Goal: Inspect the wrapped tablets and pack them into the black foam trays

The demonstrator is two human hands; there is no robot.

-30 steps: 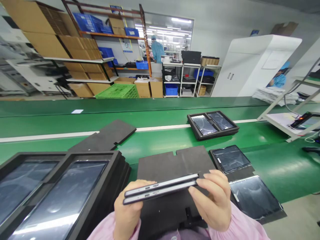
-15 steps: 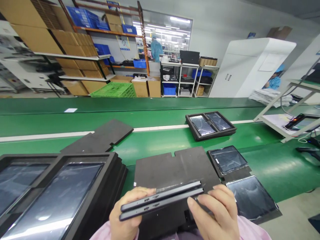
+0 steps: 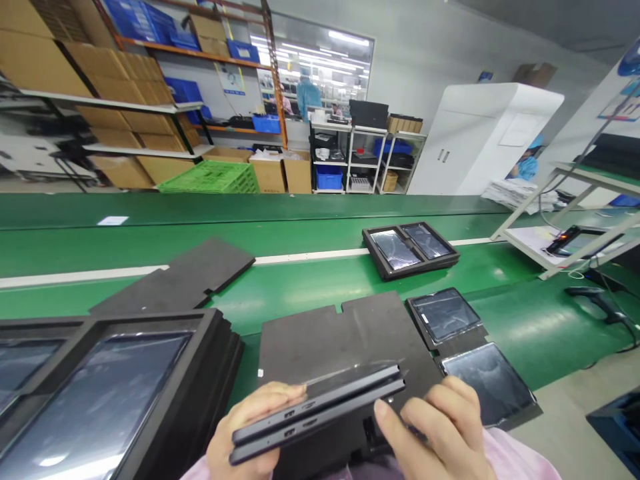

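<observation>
Two thin dark tablets (image 3: 320,407), one stacked on the other, are held edge-on toward me, with small ports showing along their sides. My left hand (image 3: 250,430) grips their left end, fingers over the top and the rest beneath. My right hand (image 3: 440,427) is by their right end, thumb stretched toward the lower corner and fingers loosely bent, with a gap between them. Whether the thumb touches the edge I cannot tell. Below the tablets lies a dark foam sheet (image 3: 325,340) with a notch in its far edge.
At left stands a stack of foam trays (image 3: 205,360) holding tablets. Two tablets rest on foam at right, one being a film-covered tablet (image 3: 487,383). Farther back are a smaller tray stack (image 3: 385,263) and a loose foam sheet (image 3: 200,273). A handheld scanner (image 3: 595,300) lies far right.
The view has turned slightly right, so the surroundings shift left. The tablets stay in my left hand, a little more tilted. My right hand stays by their right end.
</observation>
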